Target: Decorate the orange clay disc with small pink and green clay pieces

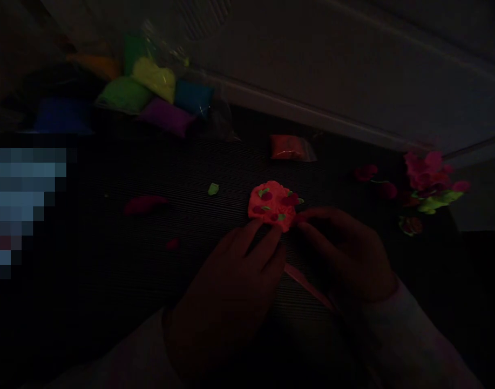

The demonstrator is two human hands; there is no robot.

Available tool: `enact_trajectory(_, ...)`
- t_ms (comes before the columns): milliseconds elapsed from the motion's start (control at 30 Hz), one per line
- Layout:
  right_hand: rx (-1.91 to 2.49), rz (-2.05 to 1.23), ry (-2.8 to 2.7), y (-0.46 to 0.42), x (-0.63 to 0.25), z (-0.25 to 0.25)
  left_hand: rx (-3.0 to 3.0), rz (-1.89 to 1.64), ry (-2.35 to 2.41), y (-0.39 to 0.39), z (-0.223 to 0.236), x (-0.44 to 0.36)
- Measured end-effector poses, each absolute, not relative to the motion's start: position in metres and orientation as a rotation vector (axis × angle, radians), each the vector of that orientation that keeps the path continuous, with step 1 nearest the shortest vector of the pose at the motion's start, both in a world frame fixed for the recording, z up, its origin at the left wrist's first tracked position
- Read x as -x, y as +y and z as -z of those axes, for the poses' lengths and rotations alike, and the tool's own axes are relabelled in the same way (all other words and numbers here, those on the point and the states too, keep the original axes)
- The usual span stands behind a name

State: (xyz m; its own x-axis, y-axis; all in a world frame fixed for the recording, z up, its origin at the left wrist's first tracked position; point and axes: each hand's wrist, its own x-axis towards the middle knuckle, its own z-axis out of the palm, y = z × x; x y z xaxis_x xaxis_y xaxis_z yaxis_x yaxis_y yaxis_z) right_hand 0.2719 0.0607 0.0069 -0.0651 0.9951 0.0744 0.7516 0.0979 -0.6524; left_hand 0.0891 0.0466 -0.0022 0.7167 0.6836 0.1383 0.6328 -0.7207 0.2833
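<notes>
An orange-pink modelling clay piece (273, 194), roundish and bumpy, lies on the dark table, dotted with small dark-red bits and green leaf-like bits. Along its near edge rest the outstretched fingertips of my left hand (231, 281); the thumb is out of sight. At the right edge of the piece, my right hand (348, 248) pinches a small red bit of clay (300, 219) between thumb and finger. A pink, flat stick-like tool (307, 285) lies between my hands, its upper end beside my left hand. The picture is very dark.
Left of the piece lie a green clay bit (214, 188), a dark-pink lump (145, 205) and a smaller one (173, 243). Behind are bags of coloured clay (126, 94) and an orange packet (290, 147). Pink clay flowers (427, 170) stand at right, near the wall.
</notes>
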Motion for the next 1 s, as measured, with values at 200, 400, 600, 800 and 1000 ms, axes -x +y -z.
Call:
enact_trajectory(200, 1.729, -0.572, -1.93, 0.063, -0.271, -0.006, -2.696, -0.338, 1.068, 0.047, 0.002, -0.09)
enact_trajectory(400, 1.72, -0.66, -1.871, 0.06, -0.273, -0.005, -2.692, -0.343, 1.059, 0.047, 0.002, -0.09)
enact_trajectory(600, 1.646, -0.783, -1.716, 0.058, -0.278, -0.003, -2.689, -0.415, 1.05, 0.047, -0.001, -0.089)
enact_trajectory(800, 1.629, -0.753, -1.827, 0.061, -0.28, -0.006, -2.659, -0.592, 1.076, 0.046, -0.008, -0.086)
enact_trajectory(1000, 1.596, -0.651, -1.942, 0.064, -0.275, -0.005, -2.64, -0.619, 1.127, 0.045, -0.01, -0.087)
